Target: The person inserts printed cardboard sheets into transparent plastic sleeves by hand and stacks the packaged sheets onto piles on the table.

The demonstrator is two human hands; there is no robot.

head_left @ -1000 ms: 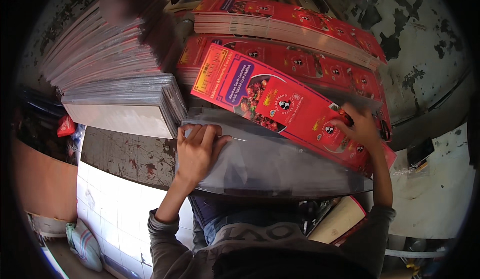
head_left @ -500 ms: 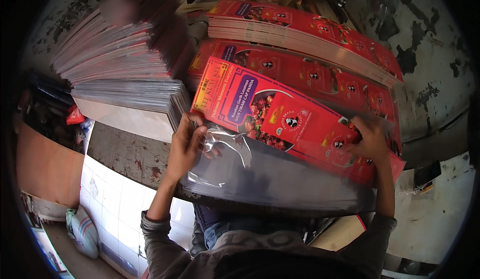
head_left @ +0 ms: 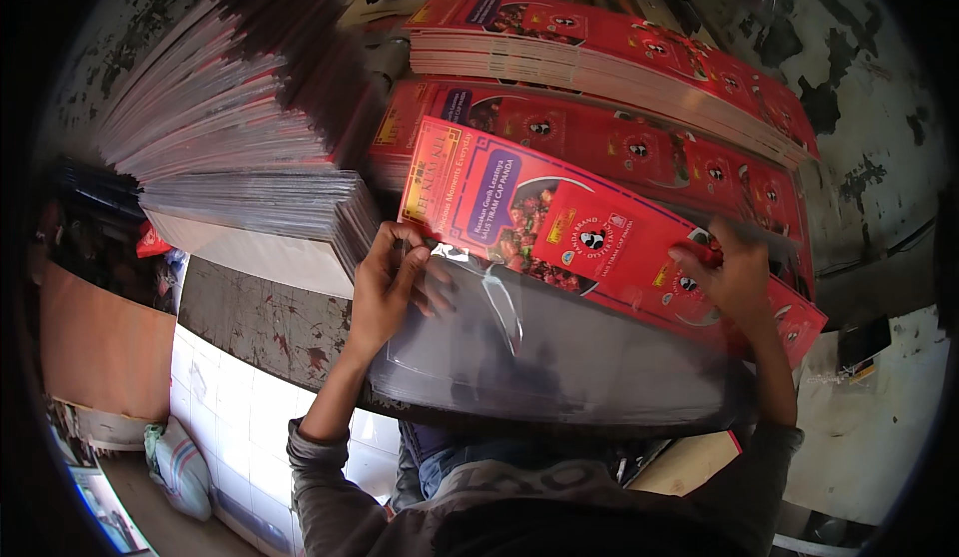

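A long red printed card (head_left: 589, 242) with food pictures lies slantwise in front of me. My right hand (head_left: 734, 272) grips its upper edge toward the right end, thumb on the printed face. Below it, a stack of clear plastic sleeves (head_left: 559, 357) lies flat at the near table edge. My left hand (head_left: 390, 282) is closed, finger and thumb pinched at the glossy lifted plastic beside the card's lower left corner. The card's lower edge overlaps the sleeves; whether any of it is inside one I cannot tell.
Behind the card lie a stack of red cards (head_left: 639, 147) and a thicker stack (head_left: 599, 62). A tall fanned pile of sleeved cards (head_left: 230, 127) leans at the left on the worn table (head_left: 250, 307). A striped sack (head_left: 182, 467) sits on the floor, lower left.
The card and both hands have shifted slightly to the right. The raised plastic fold by my left hand has changed shape. Both hands keep their grip.
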